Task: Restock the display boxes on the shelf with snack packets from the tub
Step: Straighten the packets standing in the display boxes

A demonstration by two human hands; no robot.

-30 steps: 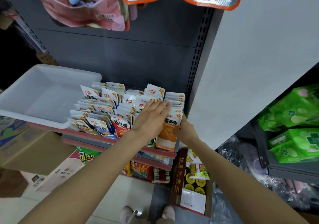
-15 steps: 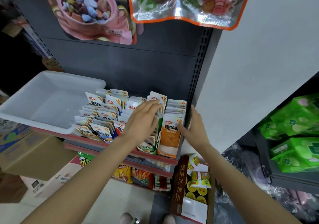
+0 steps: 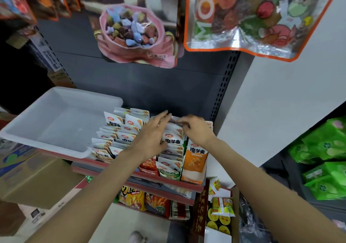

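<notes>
Looking pretty close to done here, honestly. Seeing the white tub (image 3: 56,119) sitting on the shelf (image 3: 168,182) at the left, with nothing showing on its visible floor, so probably emptied out already. Seeing the snack packets (image 3: 119,136) standing upright in packed rows just beside the tub, filling the display boxes (image 3: 194,164) from the tub's corner across to the orange-fronted box at the right end. Working both hands over the back of the right-hand rows: left hand (image 3: 151,140) lying across the packet tops with fingers straight and mostly together, pointing toward the back panel, pressing or steadying rather than gripping. Right hand (image 3: 196,130) sitting just beside it, fingers curled down onto the top edges of the rear packets, looking like pinching a packet edge, though a bit too blurry there to swear by it. Guessing this is the tidying stage, squaring up the last packets in the rows instead of fetching more. Not much left as far as can be judged: straightening those back packets, maybe checking the front ones leaning over the shelf lip, then taking the tub away. Not able to tell whether any box farther back has gaps, since both hands are covering that spot.
</notes>
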